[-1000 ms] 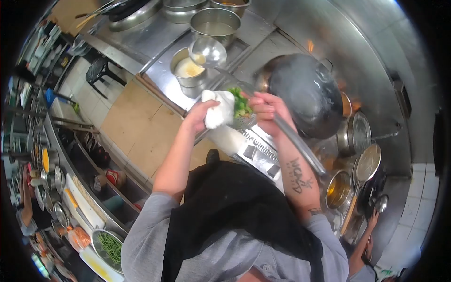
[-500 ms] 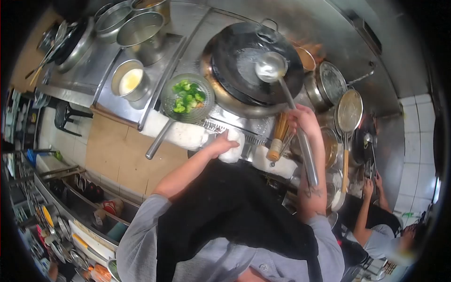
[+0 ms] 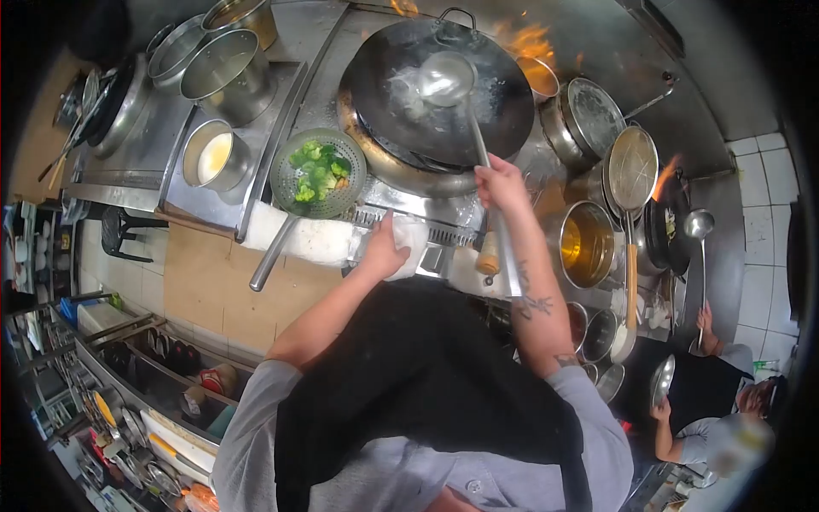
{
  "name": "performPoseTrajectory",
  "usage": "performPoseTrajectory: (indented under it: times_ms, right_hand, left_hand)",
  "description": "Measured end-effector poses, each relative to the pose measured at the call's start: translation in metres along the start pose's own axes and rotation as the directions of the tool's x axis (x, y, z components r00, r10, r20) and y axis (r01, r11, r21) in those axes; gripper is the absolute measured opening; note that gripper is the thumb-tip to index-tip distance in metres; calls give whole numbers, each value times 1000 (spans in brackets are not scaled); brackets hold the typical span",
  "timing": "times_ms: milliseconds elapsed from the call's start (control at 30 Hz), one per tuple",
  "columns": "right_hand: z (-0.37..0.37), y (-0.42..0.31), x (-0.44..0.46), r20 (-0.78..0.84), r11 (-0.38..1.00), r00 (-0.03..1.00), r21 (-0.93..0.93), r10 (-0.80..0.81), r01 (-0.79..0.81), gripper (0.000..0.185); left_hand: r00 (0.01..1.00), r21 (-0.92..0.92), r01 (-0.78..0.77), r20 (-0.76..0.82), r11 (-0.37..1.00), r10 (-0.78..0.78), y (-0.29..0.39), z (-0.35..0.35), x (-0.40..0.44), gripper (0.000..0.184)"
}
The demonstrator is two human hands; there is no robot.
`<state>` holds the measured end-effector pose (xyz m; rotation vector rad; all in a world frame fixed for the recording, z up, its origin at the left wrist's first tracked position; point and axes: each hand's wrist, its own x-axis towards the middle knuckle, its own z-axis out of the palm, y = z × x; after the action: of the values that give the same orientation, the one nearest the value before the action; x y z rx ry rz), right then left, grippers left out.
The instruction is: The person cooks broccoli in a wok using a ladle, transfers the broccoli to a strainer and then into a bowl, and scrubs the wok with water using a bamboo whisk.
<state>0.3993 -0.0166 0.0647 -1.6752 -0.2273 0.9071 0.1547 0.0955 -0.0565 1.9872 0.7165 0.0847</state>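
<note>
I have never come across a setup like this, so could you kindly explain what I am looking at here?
Of course. There is no machine: these are a person's two bare hands, seen by one camera worn on the head, looking forward and down.

The right hand holds a long ladle, its bowl at the big dark wok; whether they touch, I cannot tell. The left hand holds a white cloth at the near edge of the stove.

Left of the wok sits a perforated strainer with broccoli in it. To the right stands a pot of yellow liquid. Flames show behind the wok.
</note>
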Motion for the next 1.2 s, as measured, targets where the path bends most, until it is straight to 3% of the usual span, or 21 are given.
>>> performPoseTrajectory:
  times_ms: [67,133,200,233,267,333,367,400,433,500,533,567,633,667,733,800,833,933,967,1133,1200]
  right_hand:
    - [16,35,10,-189,880,911,-389,-366,273,38]
    - [1,70,19,-202,785,842,-516,-500,342,48]
    - [10,11,-48,-92,971,991,-226,-95,72,51]
    - [6,-9,-53,-43,980,999,-198,27,-35,50]
    - [-3,-8,-38,60,997,998,-79,25,-21,49]
    - [4,5,-9,-49,984,997,-167,-64,55,49]
    - [4,36,6,-194,830,903,-501,-383,245,50]
    - [8,61,17,-209,543,699,-787,-684,295,51]
    - [18,22,-25,-281,702,875,-707,-395,90,52]
    - [-9,26,-39,-72,702,907,-659,-415,269,52]
    - [-10,9,-50,-13,860,977,-477,-213,181,51]
    - [-11,-8,-62,47,952,999,-304,0,14,51]
    - [-11,-13,-28,144,998,989,-63,-8,17,46]
    - [-8,-5,-7,156,1000,988,31,-11,6,45]
    - [2,56,40,-164,891,931,-382,-326,245,45]
    - [8,70,45,-244,794,849,-538,-469,284,46]
    - [-2,67,24,-214,818,875,-502,-434,282,46]
    - [-36,22,-44,-33,994,999,-111,8,-12,51]
    - [-41,23,-52,-44,982,998,-185,38,-45,53]
    - [-34,84,-37,-194,900,911,-323,-364,291,56]
    - [-26,80,-41,-229,926,920,-283,-317,248,57]
  left_hand:
    - [999,20,37,14,999,-37,9,-12,-1,86]
    - [998,32,-39,-39,999,40,5,-19,-2,84]
    - [989,14,-77,-123,997,78,0,-27,-4,81]
    - [983,2,-88,-163,996,87,-3,-38,-5,79]
    - [974,-8,-106,-204,994,102,-8,-49,-6,77]
    - [964,140,-38,-257,989,73,-35,-81,-5,71]
    - [960,198,15,-277,980,41,-45,-104,-10,69]
    - [955,259,68,-297,964,13,-53,-130,-17,68]
    - [943,362,168,-330,917,-42,-56,-152,-28,67]
    - [911,452,333,-380,828,-159,-92,-183,-43,65]
    - [903,472,388,-367,792,-224,-115,-189,-50,63]
    - [875,399,483,-266,779,-406,-106,-194,-57,59]
    - [728,285,664,-37,691,-684,-71,-215,-59,51]
    - [705,57,700,97,712,-702,-80,-218,-59,46]
    - [684,-388,728,354,566,-638,-112,-219,-67,36]
    - [729,-715,659,529,234,-435,-114,-204,-73,32]
    - [764,-799,602,571,12,-300,-108,-192,-75,30]
    - [837,-870,490,455,46,-305,-86,-152,-85,35]
    - [853,-883,460,411,91,-322,-77,-147,-93,35]
    - [927,-868,313,192,386,-322,2,-173,-113,36]
    - [944,-824,267,119,499,-307,34,-185,-105,39]
